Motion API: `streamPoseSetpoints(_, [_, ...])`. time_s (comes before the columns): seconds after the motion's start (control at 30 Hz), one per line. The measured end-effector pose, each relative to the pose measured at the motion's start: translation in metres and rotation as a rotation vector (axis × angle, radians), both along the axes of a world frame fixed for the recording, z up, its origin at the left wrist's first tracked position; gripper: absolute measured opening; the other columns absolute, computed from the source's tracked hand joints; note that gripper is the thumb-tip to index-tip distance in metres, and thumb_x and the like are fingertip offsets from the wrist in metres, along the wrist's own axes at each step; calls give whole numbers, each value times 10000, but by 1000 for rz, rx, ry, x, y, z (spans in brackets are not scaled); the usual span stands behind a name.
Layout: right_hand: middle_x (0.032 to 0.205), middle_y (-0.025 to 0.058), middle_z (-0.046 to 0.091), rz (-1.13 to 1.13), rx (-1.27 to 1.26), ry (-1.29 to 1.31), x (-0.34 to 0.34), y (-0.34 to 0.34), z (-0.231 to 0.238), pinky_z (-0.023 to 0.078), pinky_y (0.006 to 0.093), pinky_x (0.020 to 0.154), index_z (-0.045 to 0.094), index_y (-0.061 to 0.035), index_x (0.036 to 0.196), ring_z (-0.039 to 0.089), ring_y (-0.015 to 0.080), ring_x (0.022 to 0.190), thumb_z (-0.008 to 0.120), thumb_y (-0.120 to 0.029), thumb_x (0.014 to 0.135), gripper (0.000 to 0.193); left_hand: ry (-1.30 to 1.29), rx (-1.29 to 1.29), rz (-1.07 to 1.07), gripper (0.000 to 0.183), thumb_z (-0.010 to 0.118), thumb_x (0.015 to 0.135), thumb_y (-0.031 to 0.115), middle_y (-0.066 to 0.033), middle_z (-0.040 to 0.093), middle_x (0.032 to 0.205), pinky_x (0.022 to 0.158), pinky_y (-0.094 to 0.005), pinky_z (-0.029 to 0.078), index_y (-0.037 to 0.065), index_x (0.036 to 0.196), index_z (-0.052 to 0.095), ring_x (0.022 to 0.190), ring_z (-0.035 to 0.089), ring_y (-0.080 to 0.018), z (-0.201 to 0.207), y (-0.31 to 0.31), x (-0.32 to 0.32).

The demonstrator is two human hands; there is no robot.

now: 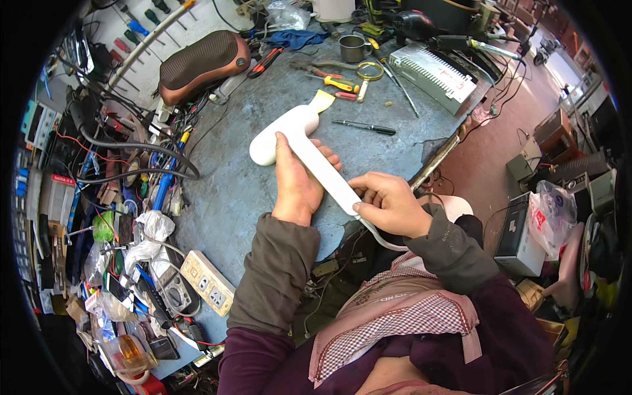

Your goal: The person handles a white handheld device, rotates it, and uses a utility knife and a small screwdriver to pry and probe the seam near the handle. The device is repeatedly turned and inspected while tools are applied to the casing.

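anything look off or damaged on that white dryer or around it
The dryer looks intact, held by the left hand and right hand. The bench edge is chipped near the hands, and tools lie scattered along its far side.

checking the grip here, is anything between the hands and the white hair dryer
Nothing visible. The left hand wraps directly round the white dryer at the top of its handle, and the right hand pinches the handle's lower end, where the white cord leaves. Both touch it bare.
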State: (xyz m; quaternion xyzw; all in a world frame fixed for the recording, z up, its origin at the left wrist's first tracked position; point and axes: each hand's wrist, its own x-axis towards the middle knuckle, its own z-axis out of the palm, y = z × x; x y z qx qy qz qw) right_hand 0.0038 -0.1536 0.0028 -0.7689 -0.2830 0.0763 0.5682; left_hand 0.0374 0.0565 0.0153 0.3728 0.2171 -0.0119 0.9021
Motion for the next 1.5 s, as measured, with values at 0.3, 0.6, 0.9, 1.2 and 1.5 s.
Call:
streamPoseSetpoints(0.3, [927,87,710,-37,0,-69,1,-3,-6,529,310,631,765,-8,1206,679,129,703,789,-101,922,299,-5,49,-21,760,306,1117,714,-183,683,968,848,-550,597,11,1137,594,904,693,-386,-8,2,4])
streamPoseSetpoints(0.6, [876,63,701,-357,406,343,-23,-31,-26,555,270,665,725,31,1135,642,121,684,674,-68,1031,153,-39,472,-92,465,537,1091,537,-24,617,811,608,-404,577,103,1163,688,743,702,-212,11,16,-16])
streamPoseSetpoints(0.9, [1194,92,728,-51,162,678,-34,-85,-144,591,296,839,601,-9,1476,701,147,981,628,-135,1080,417,-48,710,-55,602,511,1090,452,-185,718,752,473,-394,547,-91,909,700,554,692,-280,-4,23,-20])
streamPoseSetpoints(1.2, [1452,179,645,233,281,763,16,-41,-212,585,538,1051,516,-8,1533,661,395,1324,592,-207,1119,466,-120,721,4,526,576,1052,373,-240,728,775,465,-447,543,-128,952,705,531,698,-324,-15,19,-7])
streamPoseSetpoints(1.5, [1513,205,597,98,554,997,41,-42,-267,510,661,1142,484,-24,1561,624,422,1351,502,-259,1143,480,-170,1085,122,513,622,1028,377,-295,747,845,641,-528,588,-121,970,729,674,741,-427,-27,12,-8])
